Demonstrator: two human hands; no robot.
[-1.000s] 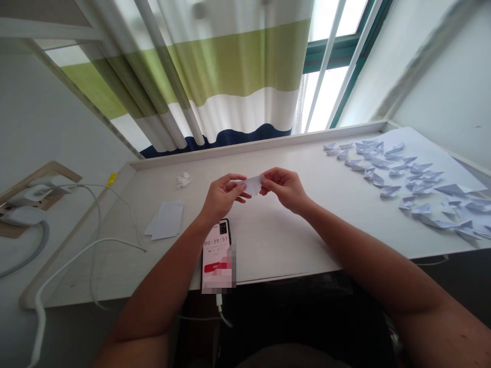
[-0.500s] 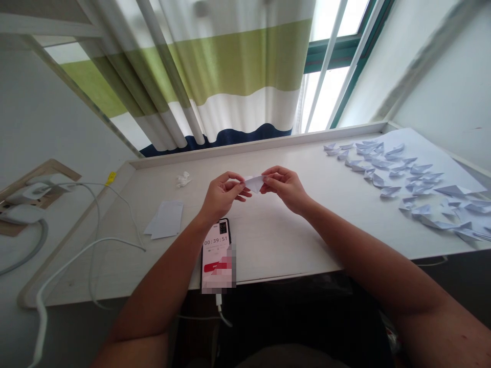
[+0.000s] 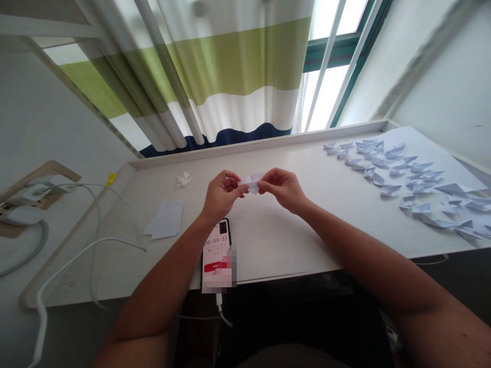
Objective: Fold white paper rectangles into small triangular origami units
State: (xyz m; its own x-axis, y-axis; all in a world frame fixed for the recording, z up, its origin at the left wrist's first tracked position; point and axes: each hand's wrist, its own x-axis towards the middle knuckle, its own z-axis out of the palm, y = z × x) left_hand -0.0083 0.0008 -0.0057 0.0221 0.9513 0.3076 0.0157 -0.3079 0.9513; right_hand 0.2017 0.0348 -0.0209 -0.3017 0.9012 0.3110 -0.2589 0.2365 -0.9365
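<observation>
Between both hands, above the white desk, is a small folded white paper (image 3: 252, 183) with a point facing down. My left hand (image 3: 223, 192) pinches its left side with thumb and fingers. On the paper's right side, my right hand (image 3: 283, 188) grips it the same way. Part of the paper is hidden behind the fingertips. Several folded paper boats (image 3: 378, 162) lie across the right part of the desk. A few flat white paper sheets (image 3: 166, 220) are stacked loosely to the left of my left forearm.
A phone (image 3: 217, 255) showing a timer lies under my left wrist, with a white cable plugged in. Crumpled paper (image 3: 183, 179) sits at the back left. Chargers (image 3: 38, 191) and cables (image 3: 95, 240) run along the left edge. A raised rim (image 3: 230, 150) borders the desk's back.
The paper has opened wider and shows more of its inner faces. My right fingers have shifted slightly left and down along it, and the hands are a little closer together.
</observation>
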